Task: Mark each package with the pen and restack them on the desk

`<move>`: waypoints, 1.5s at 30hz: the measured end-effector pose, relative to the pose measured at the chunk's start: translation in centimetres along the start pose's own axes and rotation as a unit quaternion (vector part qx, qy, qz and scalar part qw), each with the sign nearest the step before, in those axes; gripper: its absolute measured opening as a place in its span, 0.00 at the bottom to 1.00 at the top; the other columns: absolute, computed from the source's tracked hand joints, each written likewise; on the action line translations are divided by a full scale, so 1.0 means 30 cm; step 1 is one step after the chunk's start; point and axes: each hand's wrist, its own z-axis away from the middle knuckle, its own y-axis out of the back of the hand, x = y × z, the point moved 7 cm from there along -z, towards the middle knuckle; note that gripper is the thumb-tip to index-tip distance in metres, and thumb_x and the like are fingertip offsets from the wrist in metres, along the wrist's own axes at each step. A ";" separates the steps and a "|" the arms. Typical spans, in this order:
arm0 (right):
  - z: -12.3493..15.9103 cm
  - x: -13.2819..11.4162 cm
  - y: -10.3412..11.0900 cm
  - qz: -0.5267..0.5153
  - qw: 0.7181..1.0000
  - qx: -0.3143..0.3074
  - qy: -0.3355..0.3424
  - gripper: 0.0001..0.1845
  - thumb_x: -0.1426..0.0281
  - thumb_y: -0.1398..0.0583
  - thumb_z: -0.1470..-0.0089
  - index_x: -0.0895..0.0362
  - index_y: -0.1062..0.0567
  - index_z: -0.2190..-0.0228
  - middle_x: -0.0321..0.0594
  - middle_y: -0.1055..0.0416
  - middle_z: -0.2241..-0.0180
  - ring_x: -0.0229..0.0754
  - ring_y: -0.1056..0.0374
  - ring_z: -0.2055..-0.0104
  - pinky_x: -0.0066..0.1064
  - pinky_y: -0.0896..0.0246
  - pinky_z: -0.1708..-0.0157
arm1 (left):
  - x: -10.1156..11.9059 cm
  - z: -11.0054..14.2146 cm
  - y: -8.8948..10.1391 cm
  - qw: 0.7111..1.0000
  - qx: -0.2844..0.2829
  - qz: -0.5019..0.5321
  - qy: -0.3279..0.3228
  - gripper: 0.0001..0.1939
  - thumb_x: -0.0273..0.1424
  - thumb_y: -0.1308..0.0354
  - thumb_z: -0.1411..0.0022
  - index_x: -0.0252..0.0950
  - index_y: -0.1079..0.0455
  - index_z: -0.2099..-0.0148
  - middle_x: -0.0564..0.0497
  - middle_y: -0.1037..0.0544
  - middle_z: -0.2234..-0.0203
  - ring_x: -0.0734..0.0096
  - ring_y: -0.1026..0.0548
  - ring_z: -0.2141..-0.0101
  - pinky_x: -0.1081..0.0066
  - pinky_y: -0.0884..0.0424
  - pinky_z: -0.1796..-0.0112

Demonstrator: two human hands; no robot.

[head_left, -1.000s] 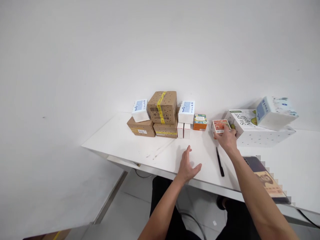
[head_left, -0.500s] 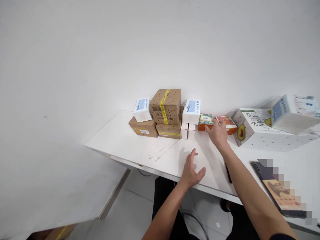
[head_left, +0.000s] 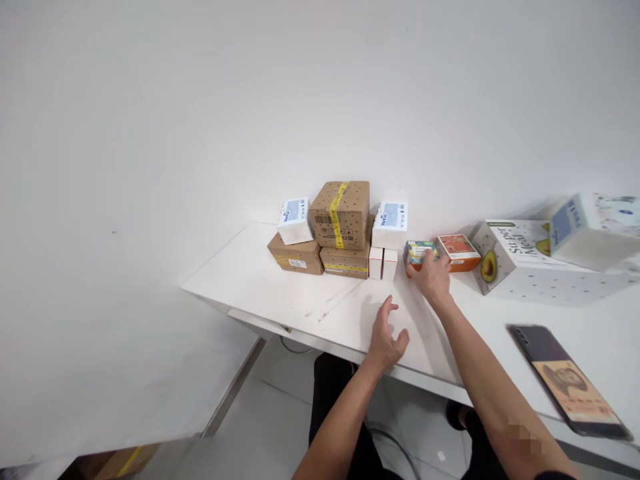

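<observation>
My right hand (head_left: 432,277) is at a small green and orange box (head_left: 423,248), thumb on its left side and fingers on its right. The fingers cover part of its front. Directly right of it stands an orange box (head_left: 459,252) with a pinkish picture on its white-edged top. My left hand (head_left: 387,339) hovers by the table's front edge, fingers apart and holding nothing. Two small white boxes (head_left: 383,263) stand left of the green and orange box, with a white and blue tissue pack (head_left: 391,225) above them.
Brown cardboard boxes (head_left: 340,215) are stacked against the wall, another tissue pack (head_left: 295,220) on the left one. To the right, a white avocado-print box (head_left: 520,250) carries a tissue pack (head_left: 595,230). A phone (head_left: 567,380) lies on the white table (head_left: 235,273) at the right.
My right hand let go of the orange box, which now sits beside the green and orange one, and moved left onto the latter. My left hand stayed open. The view shifted slightly.
</observation>
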 end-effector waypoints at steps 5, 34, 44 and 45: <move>0.310 0.059 0.090 -0.012 0.997 0.025 0.070 0.37 0.55 0.42 0.49 0.60 0.40 0.42 0.57 0.39 0.55 0.60 0.37 0.55 0.49 0.38 0.59 | -0.023 -0.011 0.012 0.998 0.034 0.052 0.023 0.26 0.27 0.48 0.40 0.40 0.43 0.39 0.42 0.30 0.49 0.61 0.31 0.47 0.56 0.36 0.46; 0.518 0.167 0.045 -0.418 0.903 -0.002 0.102 0.23 0.61 0.47 0.41 0.55 0.35 0.46 0.49 0.30 0.49 0.49 0.32 0.50 0.43 0.35 0.51 | 0.016 0.027 0.016 0.992 0.039 0.072 -0.095 0.21 0.35 0.45 0.37 0.38 0.37 0.43 0.40 0.34 0.44 0.56 0.33 0.45 0.58 0.31 0.49; 0.541 0.173 0.047 -0.405 0.909 0.023 0.094 0.18 0.62 0.45 0.42 0.55 0.33 0.52 0.49 0.31 0.55 0.48 0.32 0.54 0.45 0.35 0.53 | -0.035 0.011 0.040 0.987 0.110 0.113 0.007 0.10 0.31 0.48 0.41 0.36 0.31 0.57 0.42 0.27 0.51 0.60 0.29 0.50 0.60 0.32 0.50; 0.547 0.174 0.050 -0.395 0.915 0.030 0.080 0.19 0.62 0.46 0.42 0.56 0.33 0.52 0.50 0.33 0.55 0.48 0.32 0.55 0.45 0.34 0.54 | -0.045 0.008 0.043 0.986 0.117 0.116 0.021 0.09 0.31 0.49 0.40 0.36 0.30 0.60 0.43 0.27 0.51 0.60 0.29 0.49 0.59 0.33 0.49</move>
